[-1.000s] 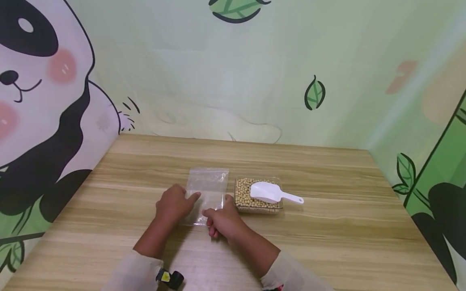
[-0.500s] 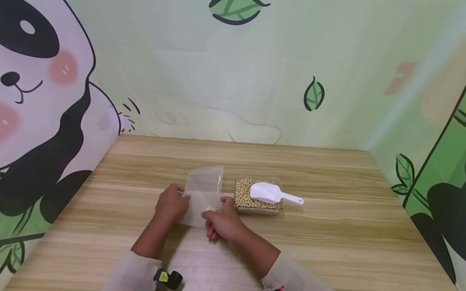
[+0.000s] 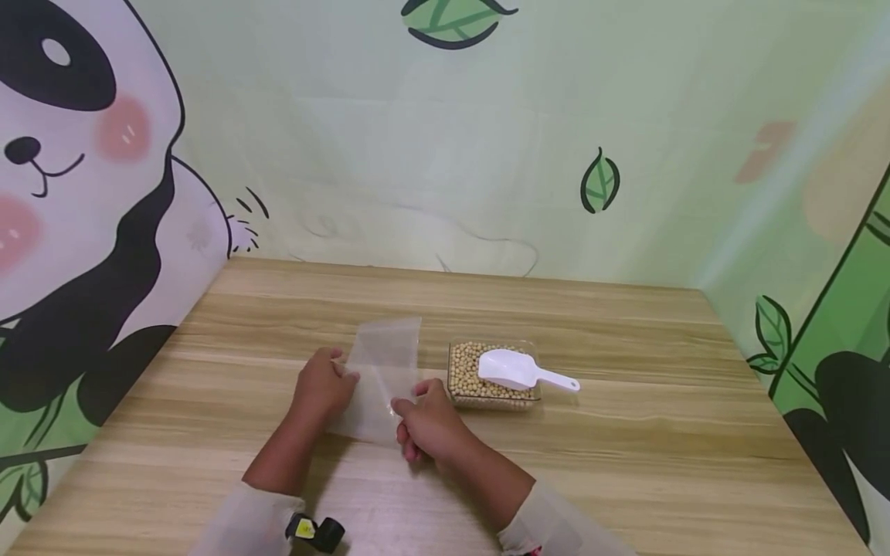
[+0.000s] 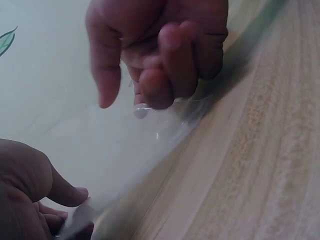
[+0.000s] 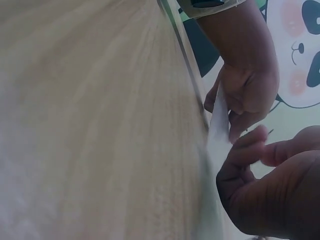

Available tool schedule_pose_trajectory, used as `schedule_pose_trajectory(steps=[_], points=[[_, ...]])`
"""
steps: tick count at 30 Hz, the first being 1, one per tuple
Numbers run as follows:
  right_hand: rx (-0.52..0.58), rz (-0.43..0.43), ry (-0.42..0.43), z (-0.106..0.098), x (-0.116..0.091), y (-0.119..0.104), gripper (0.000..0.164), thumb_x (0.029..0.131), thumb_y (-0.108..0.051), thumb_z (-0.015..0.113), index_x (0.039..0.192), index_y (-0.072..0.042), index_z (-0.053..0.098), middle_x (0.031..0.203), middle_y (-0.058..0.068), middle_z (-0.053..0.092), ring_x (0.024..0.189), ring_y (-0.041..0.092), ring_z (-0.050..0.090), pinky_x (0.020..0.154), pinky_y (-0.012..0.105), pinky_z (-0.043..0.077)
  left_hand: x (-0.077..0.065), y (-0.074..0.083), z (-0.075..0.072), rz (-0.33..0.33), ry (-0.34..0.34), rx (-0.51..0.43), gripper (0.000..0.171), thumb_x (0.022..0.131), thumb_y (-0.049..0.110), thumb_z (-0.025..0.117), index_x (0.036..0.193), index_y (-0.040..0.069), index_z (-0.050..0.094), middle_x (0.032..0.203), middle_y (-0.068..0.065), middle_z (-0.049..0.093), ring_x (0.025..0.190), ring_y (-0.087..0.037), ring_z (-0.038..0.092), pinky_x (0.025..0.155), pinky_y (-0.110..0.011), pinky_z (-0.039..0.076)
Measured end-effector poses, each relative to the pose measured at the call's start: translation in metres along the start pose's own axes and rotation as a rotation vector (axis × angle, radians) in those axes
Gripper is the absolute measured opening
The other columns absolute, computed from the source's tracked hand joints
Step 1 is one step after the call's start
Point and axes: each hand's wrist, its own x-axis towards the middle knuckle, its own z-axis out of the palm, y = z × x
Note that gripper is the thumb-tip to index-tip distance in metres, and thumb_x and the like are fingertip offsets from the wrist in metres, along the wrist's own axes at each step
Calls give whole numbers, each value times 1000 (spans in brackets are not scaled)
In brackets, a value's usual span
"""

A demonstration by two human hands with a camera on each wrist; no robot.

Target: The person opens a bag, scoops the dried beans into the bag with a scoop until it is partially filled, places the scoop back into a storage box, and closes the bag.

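A clear zip-lock bag [image 3: 382, 351] is tilted up off the wooden table between both hands. My left hand [image 3: 324, 390] pinches its left edge, thumb in front and fingers behind; the left wrist view shows the bag's corner in this hand [image 4: 30, 187]. At the bag's lower right, my right hand [image 3: 433, 423] holds the edge, with curled fingers and the thumb overlapping the film. One fingertip of the right hand [image 4: 165, 55] shows through the plastic in the left wrist view. Seen from the right wrist, the bag [image 5: 219, 122] is a thin pale strip.
Right of the bag stands a clear rectangular container [image 3: 495, 401] of dry soybeans [image 3: 464, 367]. A white scoop [image 3: 511, 369] lies on the beans, its handle reaching past the container's right side. A panda-painted wall [image 3: 445, 154] borders the wooden table [image 3: 626, 448].
The bag, flat on the table a second ago, has been raised and tilted, its top shifting left. My left thumb has drawn back to the left edge; the right hand has barely moved.
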Motion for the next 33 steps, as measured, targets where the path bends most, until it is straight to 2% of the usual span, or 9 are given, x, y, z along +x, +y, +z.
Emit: schedule_pose_trajectory(steps=[4, 9, 11, 15, 19, 23, 26, 29, 33], points=[[-82, -3, 21, -2, 0, -1, 29, 106, -16, 64, 125, -3, 46, 58, 1, 50, 40, 9, 40, 39, 22, 33, 2, -2, -2, 7, -22, 4, 47, 101, 7, 67, 142, -14, 59, 119, -32, 70, 110, -43, 67, 99, -56, 55], [-265, -151, 70, -5, 0, 2, 23, 98, -11, 73, 110, -2, 56, 67, -3, 47, 57, 11, 43, 55, 27, 37, 2, -4, -5, 6, -52, -23, 42, 101, 6, 66, 138, -14, 62, 126, -35, 68, 114, -45, 65, 101, -56, 54], [-319, -216, 76, -7, 0, 3, 24, 97, -10, 74, 110, -2, 56, 67, -5, 45, 60, 11, 44, 59, 27, 38, 2, -3, -7, 0, -64, -42, 46, 102, 6, 66, 143, -13, 58, 130, -36, 66, 117, -46, 65, 103, -57, 54], [-377, -283, 59, -10, 1, 4, 25, 99, -10, 72, 115, -3, 54, 62, -5, 44, 53, 10, 43, 53, 27, 37, 2, -4, -10, -7, -87, -88, 51, 102, 7, 67, 148, -10, 55, 134, -35, 64, 119, -45, 65, 102, -55, 55], [-446, -323, 97, -11, 3, 3, 24, 100, -13, 72, 118, -5, 57, 68, -3, 50, 58, 12, 47, 56, 27, 39, 2, -7, -11, 2, -95, -129, 52, 100, 6, 67, 148, -9, 55, 132, -35, 66, 112, -41, 67, 93, -48, 57], [-460, -351, 149, -13, 3, 2, 24, 99, -15, 73, 117, -7, 61, 82, 2, 58, 70, 13, 52, 66, 29, 43, 0, -6, -11, -11, -118, -196, 52, 101, 5, 66, 149, -9, 52, 136, -35, 64, 112, -39, 67, 88, -41, 56], [-437, -361, 154, -13, 3, 1, 22, 99, -14, 71, 117, -8, 60, 88, 7, 69, 74, 14, 56, 71, 30, 46, -2, -4, -12, -14, -145, -246, 54, 103, 4, 64, 153, -8, 47, 143, -36, 61, 118, -40, 66, 91, -39, 56], [-415, -374, 146, -13, 2, 1, 21, 100, -11, 68, 118, -8, 58, 88, 12, 78, 72, 12, 58, 69, 29, 46, -2, -3, -14, -8, -172, -287, 54, 105, 4, 62, 154, -9, 43, 149, -38, 57, 119, -40, 67, 90, -38, 57], [-331, -374, 102, -18, 2, -1, 23, 103, -8, 63, 124, -6, 56, 92, 17, 83, 61, 9, 53, 60, 25, 42, -2, -4, -16, -13, -210, -353, 54, 106, 4, 61, 154, -8, 39, 154, -38, 54, 110, -29, 71, 84, -35, 59]])
